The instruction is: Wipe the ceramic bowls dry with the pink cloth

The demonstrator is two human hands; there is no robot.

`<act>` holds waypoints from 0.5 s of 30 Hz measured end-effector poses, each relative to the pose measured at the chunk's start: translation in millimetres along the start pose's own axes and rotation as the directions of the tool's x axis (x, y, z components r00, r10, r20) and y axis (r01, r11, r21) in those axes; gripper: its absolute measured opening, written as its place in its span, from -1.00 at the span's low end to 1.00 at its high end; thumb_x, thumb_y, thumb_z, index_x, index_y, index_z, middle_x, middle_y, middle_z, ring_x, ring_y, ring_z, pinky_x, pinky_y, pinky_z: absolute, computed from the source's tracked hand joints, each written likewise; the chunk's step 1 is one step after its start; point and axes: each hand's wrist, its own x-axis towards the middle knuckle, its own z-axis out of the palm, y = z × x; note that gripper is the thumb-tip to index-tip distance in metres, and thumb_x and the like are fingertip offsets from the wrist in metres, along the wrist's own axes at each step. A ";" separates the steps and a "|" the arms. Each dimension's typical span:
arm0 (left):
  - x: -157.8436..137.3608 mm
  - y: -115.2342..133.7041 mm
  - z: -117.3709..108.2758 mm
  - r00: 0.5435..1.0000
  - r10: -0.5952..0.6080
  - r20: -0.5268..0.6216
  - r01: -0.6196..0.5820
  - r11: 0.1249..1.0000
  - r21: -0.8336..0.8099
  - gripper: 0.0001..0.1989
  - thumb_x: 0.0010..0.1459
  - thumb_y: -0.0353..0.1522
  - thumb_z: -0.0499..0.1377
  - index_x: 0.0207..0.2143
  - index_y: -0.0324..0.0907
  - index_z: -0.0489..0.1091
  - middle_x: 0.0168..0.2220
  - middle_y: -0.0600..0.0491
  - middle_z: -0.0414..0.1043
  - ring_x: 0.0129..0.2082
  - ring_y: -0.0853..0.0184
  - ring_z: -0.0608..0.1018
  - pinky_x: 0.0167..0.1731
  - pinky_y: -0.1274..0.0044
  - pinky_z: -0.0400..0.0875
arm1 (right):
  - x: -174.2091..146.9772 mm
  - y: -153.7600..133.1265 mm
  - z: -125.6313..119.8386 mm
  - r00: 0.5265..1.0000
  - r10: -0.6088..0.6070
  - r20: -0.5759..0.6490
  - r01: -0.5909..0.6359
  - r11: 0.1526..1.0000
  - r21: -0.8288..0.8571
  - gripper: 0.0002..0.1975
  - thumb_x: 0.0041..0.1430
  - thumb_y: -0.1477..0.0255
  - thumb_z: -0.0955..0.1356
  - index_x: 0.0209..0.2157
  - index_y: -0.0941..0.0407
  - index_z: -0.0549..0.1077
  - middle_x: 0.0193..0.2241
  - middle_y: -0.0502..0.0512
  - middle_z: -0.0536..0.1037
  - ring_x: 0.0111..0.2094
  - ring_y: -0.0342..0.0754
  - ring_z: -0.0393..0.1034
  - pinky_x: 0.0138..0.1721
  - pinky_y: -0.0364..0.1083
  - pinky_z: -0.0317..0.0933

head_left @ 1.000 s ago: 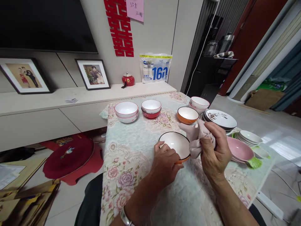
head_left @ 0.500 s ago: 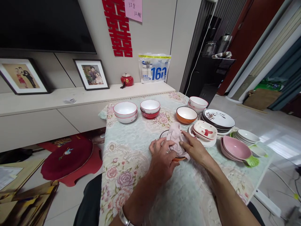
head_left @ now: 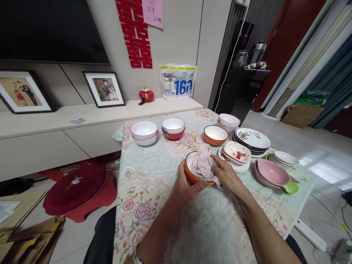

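Cupped around its outer wall, the left hand (head_left: 187, 185) grasps a round orange bowl with a white inside and black rim (head_left: 190, 176) at the flowered tablecloth's (head_left: 162, 161) middle, while the right hand (head_left: 227, 173) holds a crumpled pale-pink cloth (head_left: 202, 165) inside it. Wiping seems underway, and the next move calls for a steady bowl. Half a second ago, the left fingers lay over the rim; now more orange shows.

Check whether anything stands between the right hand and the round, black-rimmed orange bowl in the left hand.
Yes: a crumpled, pale pink cloth lies bunched inside the bowl, under the right hand.
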 end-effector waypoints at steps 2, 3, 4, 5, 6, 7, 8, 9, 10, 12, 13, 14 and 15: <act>-3.7 8.7 3.5 0.994 -0.112 0.011 0.112 0.993 0.023 -0.01 -0.03 -0.12 0.38 0.34 0.00 -0.09 0.25 -0.23 0.23 -0.12 0.10 0.59 -0.40 0.47 0.51 | -1.4 -1.7 3.6 1.000 -0.021 0.009 0.021 1.000 0.013 -0.43 0.06 0.48 0.25 0.15 0.11 0.43 0.10 0.19 0.53 0.09 0.15 0.42 0.14 0.21 0.24; -5.1 12.8 5.2 0.990 -0.143 0.001 0.143 0.990 0.023 -0.05 0.03 -0.11 0.34 0.34 0.02 -0.11 0.27 -0.22 0.19 -0.15 0.12 0.61 -0.45 0.49 0.51 | -1.9 -2.9 5.1 0.999 -0.033 0.011 0.032 0.999 0.017 -0.43 0.08 0.47 0.25 0.16 0.12 0.42 0.10 0.20 0.52 0.10 0.15 0.41 0.14 0.20 0.24; -5.9 16.2 6.7 0.986 -0.168 -0.007 0.168 0.986 0.001 -0.11 0.08 -0.11 0.30 0.33 0.04 -0.10 0.29 -0.21 0.17 -0.17 0.14 0.61 -0.45 0.48 0.52 | -2.1 -4.5 6.1 0.999 -0.041 0.012 0.041 0.999 0.020 -0.43 0.10 0.46 0.25 0.18 0.12 0.39 0.12 0.20 0.50 0.11 0.14 0.40 0.16 0.20 0.22; -6.1 18.7 7.8 0.985 -0.169 -0.023 0.168 0.985 -0.043 -0.16 0.10 -0.14 0.29 0.32 0.04 -0.08 0.29 -0.19 0.18 -0.15 0.14 0.61 -0.42 0.47 0.53 | -2.2 -6.3 6.2 0.999 -0.042 0.014 0.042 0.999 0.025 -0.43 0.12 0.45 0.26 0.20 0.12 0.37 0.14 0.21 0.48 0.13 0.14 0.38 0.17 0.19 0.20; -5.6 20.1 8.5 0.988 -0.153 -0.030 0.149 0.984 -0.099 -0.19 0.11 -0.19 0.29 0.31 0.02 -0.05 0.28 -0.16 0.21 -0.09 0.14 0.59 -0.34 0.45 0.55 | -2.2 -8.6 5.2 0.999 -0.037 0.026 0.036 0.999 0.032 -0.43 0.13 0.43 0.27 0.21 0.12 0.35 0.16 0.22 0.46 0.15 0.14 0.36 0.19 0.19 0.18; -4.5 20.2 8.6 0.992 -0.123 -0.041 0.116 0.982 -0.152 -0.22 0.10 -0.25 0.29 0.29 0.00 -0.01 0.27 -0.15 0.25 -0.02 0.14 0.56 -0.24 0.43 0.55 | -2.1 -11.2 2.9 0.999 -0.024 0.041 0.023 0.999 0.037 -0.43 0.14 0.40 0.29 0.21 0.13 0.35 0.17 0.22 0.45 0.16 0.14 0.36 0.19 0.19 0.17; -2.9 19.3 8.1 0.995 -0.089 -0.054 0.077 0.979 -0.191 -0.24 0.08 -0.32 0.30 0.27 -0.04 0.03 0.25 -0.13 0.29 0.05 0.13 0.52 -0.13 0.42 0.52 | -2.1 -14.2 -0.7 0.999 -0.007 0.051 0.005 0.999 0.038 -0.45 0.14 0.36 0.31 0.19 0.13 0.37 0.16 0.23 0.46 0.15 0.16 0.36 0.19 0.20 0.17; -1.0 17.6 7.1 0.996 -0.055 -0.066 0.040 0.977 -0.210 -0.25 0.05 -0.37 0.31 0.26 -0.07 0.07 0.23 -0.12 0.31 0.12 0.13 0.48 -0.03 0.40 0.48 | -2.4 -17.6 -5.3 0.999 0.007 0.045 -0.009 0.999 0.036 -0.46 0.14 0.33 0.33 0.16 0.14 0.40 0.14 0.24 0.48 0.14 0.17 0.37 0.18 0.21 0.17; 1.0 15.3 5.6 0.996 -0.027 -0.082 0.009 0.979 -0.205 -0.26 0.03 -0.40 0.31 0.25 -0.10 0.11 0.23 -0.11 0.32 0.17 0.12 0.43 0.05 0.39 0.43 | -3.1 -21.6 -10.5 1.000 0.014 0.017 -0.015 0.999 0.030 -0.48 0.13 0.30 0.35 0.12 0.15 0.43 0.11 0.25 0.50 0.12 0.19 0.38 0.17 0.21 0.18; 4.5 10.9 2.5 0.996 -0.006 -0.085 -0.009 0.986 -0.166 -0.26 -0.01 -0.44 0.32 0.23 -0.12 0.18 0.27 -0.09 0.28 0.24 0.10 0.35 0.14 0.38 0.35 | -5.8 -31.0 -21.4 0.995 -0.010 -0.104 0.011 1.000 0.009 -0.54 0.13 0.26 0.38 0.04 0.14 0.49 0.03 0.26 0.55 0.06 0.19 0.42 0.13 0.21 0.21; 5.5 9.3 1.3 0.998 0.000 -0.069 -0.010 0.987 -0.158 -0.26 -0.01 -0.45 0.31 0.24 -0.11 0.19 0.29 -0.08 0.26 0.27 0.09 0.33 0.16 0.37 0.32 | -7.9 -36.2 -26.0 0.985 -0.047 -0.168 0.048 0.999 0.002 -0.58 0.15 0.25 0.38 0.01 0.13 0.50 -0.01 0.25 0.57 0.03 0.18 0.43 0.11 0.20 0.23; 5.8 8.4 0.5 0.999 0.002 -0.039 -0.009 0.987 -0.161 -0.27 0.01 -0.45 0.30 0.25 -0.11 0.19 0.30 -0.07 0.25 0.28 0.09 0.31 0.19 0.36 0.30 | -10.4 -41.6 -29.5 0.973 -0.104 -0.204 0.106 0.994 0.003 -0.61 0.17 0.25 0.38 0.00 0.12 0.50 -0.04 0.23 0.58 0.01 0.16 0.44 0.10 0.18 0.25; 5.5 8.1 0.3 1.000 0.004 -0.006 -0.005 0.985 -0.171 -0.28 0.04 -0.44 0.29 0.26 -0.10 0.18 0.31 -0.06 0.25 0.29 0.10 0.30 0.20 0.35 0.29 | -12.9 -46.8 -31.8 0.964 -0.176 -0.200 0.182 0.983 0.009 -0.63 0.19 0.26 0.37 0.00 0.10 0.50 -0.05 0.21 0.57 0.01 0.14 0.44 0.09 0.16 0.26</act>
